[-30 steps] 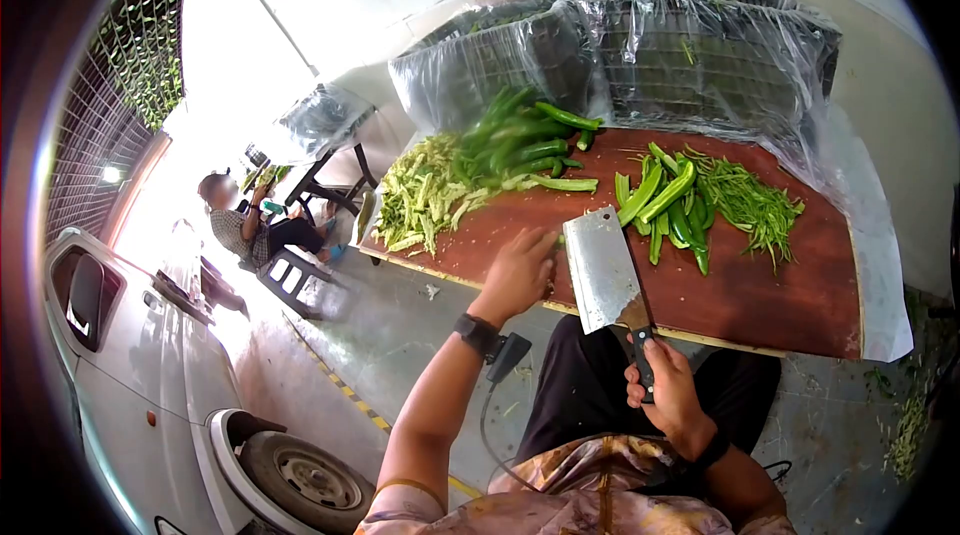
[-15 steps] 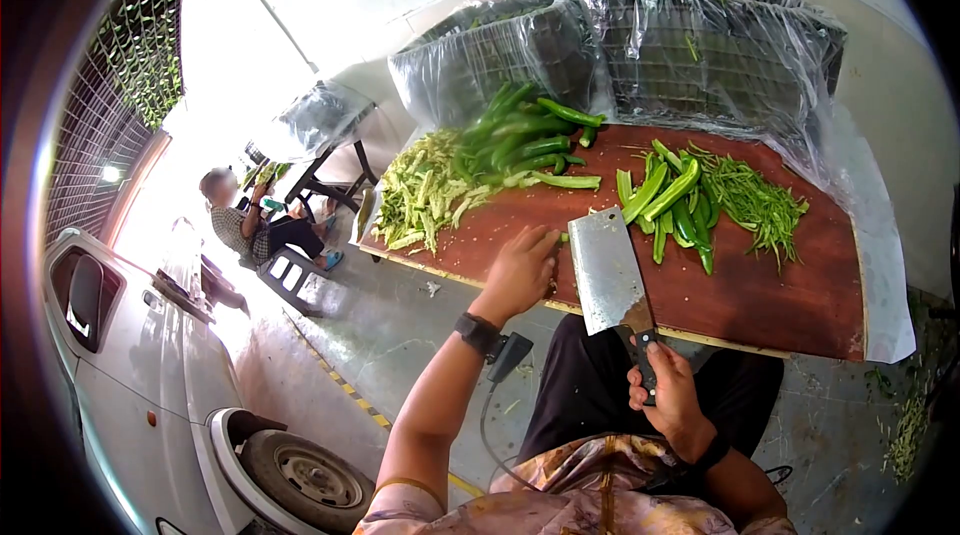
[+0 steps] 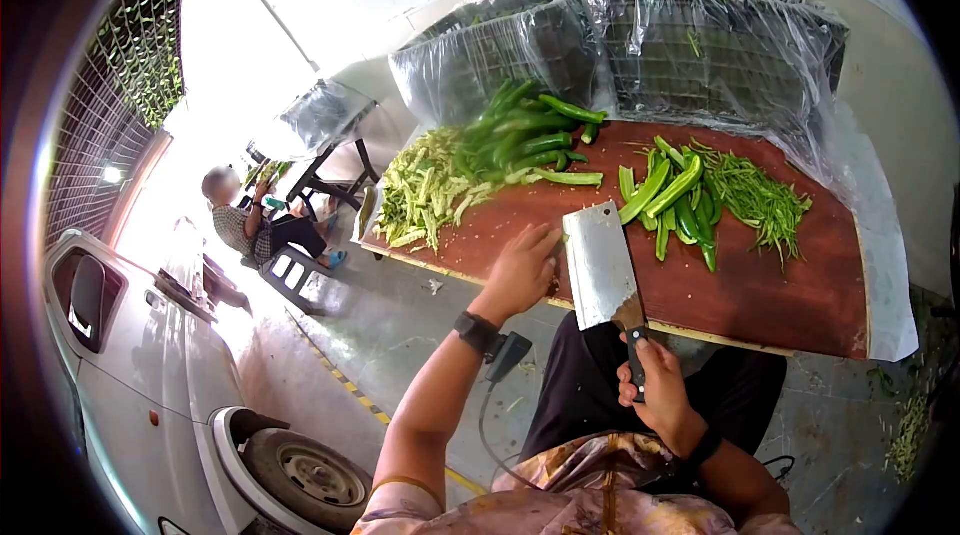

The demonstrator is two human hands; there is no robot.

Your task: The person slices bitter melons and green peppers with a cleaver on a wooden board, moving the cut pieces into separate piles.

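Note:
My right hand (image 3: 657, 387) is wrapped around the black handle of a cleaver (image 3: 600, 265). Its broad blade lies over the front edge of the red-brown board (image 3: 740, 300), right beside the fingertips of my left hand (image 3: 522, 270). Those fingers are bent and pressed down on the board, over a piece of green pepper that they mostly hide. Split green peppers (image 3: 672, 193) lie beyond the blade to the right, next to a heap of thin green shreds (image 3: 765, 205). Whole long green peppers (image 3: 520, 135) are piled at the back left, beside pale pepper cores (image 3: 425, 190).
Behind the board stand crates draped in clear plastic (image 3: 715, 45). At the left, another person (image 3: 245, 215) sits by a small table (image 3: 335, 160). A white vehicle (image 3: 150, 365) is parked at the lower left. Green scraps (image 3: 908, 430) lie on the floor at the right.
The cleaver has shifted slightly left, its blade closer to my left fingertips, and my right hand has moved with it. My left hand has stayed nearly in place.

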